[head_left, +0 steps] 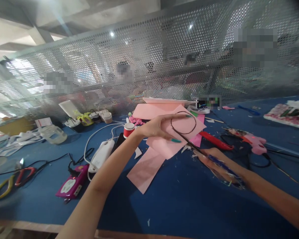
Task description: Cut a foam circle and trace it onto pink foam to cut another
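Between its thumb and fingers, my left hand (159, 127) grips a pink sheet (186, 123) that bears a dark drawn circle. My right hand (216, 164) is closed on blue-handled scissors (225, 167), whose blades reach the sheet's lower edge beside the circle. Under my left hand hangs more pink paper, and a pink strip (147, 171) lies on the blue table nearer to me. A red-handled tool (216, 141) rests just beyond my right hand.
A pink glue gun (257, 142) with cables lies on the right of the blue table (179, 205). Leftward are a white power strip (102, 155), purple socket box (73, 182), red cup (129, 130) and pliers (25, 176). Perforated metal screen (149, 63) behind.
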A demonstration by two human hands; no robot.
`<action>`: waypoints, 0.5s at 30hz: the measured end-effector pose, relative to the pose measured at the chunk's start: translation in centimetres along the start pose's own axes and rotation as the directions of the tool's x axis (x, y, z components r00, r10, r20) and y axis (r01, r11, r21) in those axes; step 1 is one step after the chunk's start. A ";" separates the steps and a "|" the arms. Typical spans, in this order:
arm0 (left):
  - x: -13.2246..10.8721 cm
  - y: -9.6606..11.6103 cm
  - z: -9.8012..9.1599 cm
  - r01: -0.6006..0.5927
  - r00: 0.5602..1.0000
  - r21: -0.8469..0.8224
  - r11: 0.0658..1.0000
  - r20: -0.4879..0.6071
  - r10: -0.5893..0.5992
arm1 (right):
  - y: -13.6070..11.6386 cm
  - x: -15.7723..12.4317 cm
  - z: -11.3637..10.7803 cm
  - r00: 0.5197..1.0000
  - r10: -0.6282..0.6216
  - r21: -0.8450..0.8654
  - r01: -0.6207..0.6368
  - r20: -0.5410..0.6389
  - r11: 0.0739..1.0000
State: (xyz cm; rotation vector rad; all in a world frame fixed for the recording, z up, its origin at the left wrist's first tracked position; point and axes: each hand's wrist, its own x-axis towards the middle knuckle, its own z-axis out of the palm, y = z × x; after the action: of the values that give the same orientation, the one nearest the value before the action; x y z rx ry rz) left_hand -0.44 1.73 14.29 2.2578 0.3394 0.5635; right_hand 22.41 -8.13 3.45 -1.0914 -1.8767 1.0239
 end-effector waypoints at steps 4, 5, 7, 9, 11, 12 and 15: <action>0.0 -0.2 0.3 -0.022 1.000 -0.006 1.000 0.011 0.022 | -0.1 0.1 0.3 0.998 0.017 -0.045 -0.020 -0.062 0.999; 0.0 -0.3 0.4 -0.016 1.000 -0.011 1.000 0.019 0.016 | -0.1 0.1 0.3 0.997 0.019 -0.044 -0.022 -0.069 0.999; 0.1 -0.4 0.7 -0.001 0.999 -0.019 1.000 0.038 0.001 | 0.0 0.0 0.4 0.998 0.019 -0.033 -0.021 -0.066 0.999; 0.2 -0.3 0.9 0.005 0.999 -0.020 1.000 0.046 -0.004 | 0.1 0.0 0.5 0.998 0.012 -0.022 -0.013 -0.063 1.000; 0.2 -0.2 1.1 0.009 0.999 -0.013 1.000 0.041 -0.009 | 0.1 0.0 0.5 0.997 0.010 -0.021 -0.011 -0.072 1.000; 0.2 -0.1 1.1 0.010 0.999 -0.010 1.000 0.040 -0.009 | 0.1 -0.1 0.6 0.997 0.010 -0.023 -0.012 -0.079 1.000; 0.1 -0.1 1.0 -0.015 0.999 -0.023 1.000 0.036 0.015 | 0.1 -0.1 0.7 0.996 0.003 -0.034 -0.006 -0.094 0.999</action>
State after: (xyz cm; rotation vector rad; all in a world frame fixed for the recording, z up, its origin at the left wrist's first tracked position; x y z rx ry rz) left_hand 0.13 1.21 13.69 2.2474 0.2969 0.5314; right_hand 21.85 -8.40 3.06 -1.1443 -1.8227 0.9301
